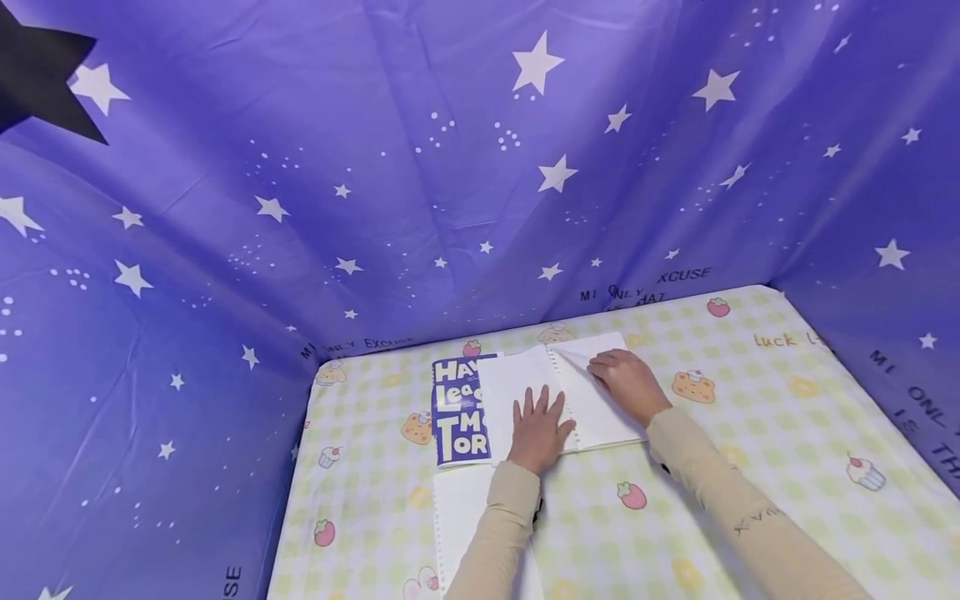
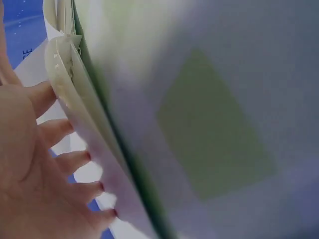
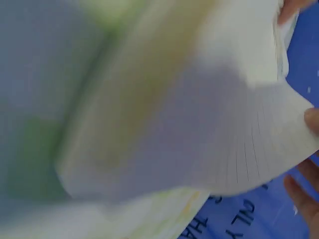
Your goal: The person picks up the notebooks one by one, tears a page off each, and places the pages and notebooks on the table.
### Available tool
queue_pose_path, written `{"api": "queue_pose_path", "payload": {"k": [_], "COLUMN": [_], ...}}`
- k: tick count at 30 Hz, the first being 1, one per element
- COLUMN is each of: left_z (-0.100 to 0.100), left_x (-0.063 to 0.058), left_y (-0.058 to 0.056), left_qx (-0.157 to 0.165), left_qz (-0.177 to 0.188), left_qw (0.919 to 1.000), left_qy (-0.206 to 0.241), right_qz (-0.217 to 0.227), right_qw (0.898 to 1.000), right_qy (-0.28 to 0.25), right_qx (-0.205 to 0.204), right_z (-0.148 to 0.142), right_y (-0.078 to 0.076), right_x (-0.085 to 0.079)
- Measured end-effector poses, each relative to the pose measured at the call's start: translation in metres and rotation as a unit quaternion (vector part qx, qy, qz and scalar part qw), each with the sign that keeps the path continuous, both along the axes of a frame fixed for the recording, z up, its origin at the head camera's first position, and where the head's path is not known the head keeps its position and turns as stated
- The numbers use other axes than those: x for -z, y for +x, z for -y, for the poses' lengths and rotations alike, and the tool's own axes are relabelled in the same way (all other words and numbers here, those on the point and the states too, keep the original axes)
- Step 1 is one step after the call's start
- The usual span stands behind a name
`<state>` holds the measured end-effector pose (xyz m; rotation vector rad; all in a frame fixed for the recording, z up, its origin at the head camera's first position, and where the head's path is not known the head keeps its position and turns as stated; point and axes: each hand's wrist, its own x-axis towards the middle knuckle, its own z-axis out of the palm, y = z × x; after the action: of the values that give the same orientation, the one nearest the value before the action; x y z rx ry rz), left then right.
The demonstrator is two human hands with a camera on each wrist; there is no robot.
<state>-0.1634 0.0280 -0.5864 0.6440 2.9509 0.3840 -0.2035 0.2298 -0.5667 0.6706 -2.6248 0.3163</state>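
A ring-bound notebook [image 1: 611,421] lies spread out with blank white pages on both sides of its binding. My left hand [image 1: 537,435] rests with fingers spread on the left page [image 1: 504,383], close to the binding. In the left wrist view those fingers [image 2: 72,162] touch the page edge. At the upper part of the right side, my right hand [image 1: 628,385] pinches a page that is raised from the ones under it. The right wrist view shows this lined page [image 3: 239,134] curving up, with the thumb [image 3: 312,120] on one face and fingers behind it.
A blue cover with large white letters [image 1: 444,429] sticks out beneath the notebook's left side. Below it a white punched sheet [image 1: 461,508] lies partly under the left forearm. A checked tablecloth [image 1: 780,467] covers the table, and a purple starry curtain [image 1: 420,192] hangs behind.
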Motion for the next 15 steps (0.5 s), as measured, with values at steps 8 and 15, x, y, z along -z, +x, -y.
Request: {"api": "queue_pose_path", "payload": {"k": [8,15], "left_z": [0.000,-0.005], "left_x": [-0.008,-0.009], "left_y": [-0.006,-0.005], "left_qx": [-0.028,-0.025], "left_qz": [0.028,0.039], "left_qw": [0.9975,0.9962], "left_qy": [-0.058,-0.074], "right_qz": [0.041,0.040], "right_qw": [0.998,0.998], "right_qy": [0.042,0.049], "right_qx": [0.005,0.020], "right_z": [0.027,0.033], "right_y": [0.023,0.030], "right_x": [0.016,0.022]}}
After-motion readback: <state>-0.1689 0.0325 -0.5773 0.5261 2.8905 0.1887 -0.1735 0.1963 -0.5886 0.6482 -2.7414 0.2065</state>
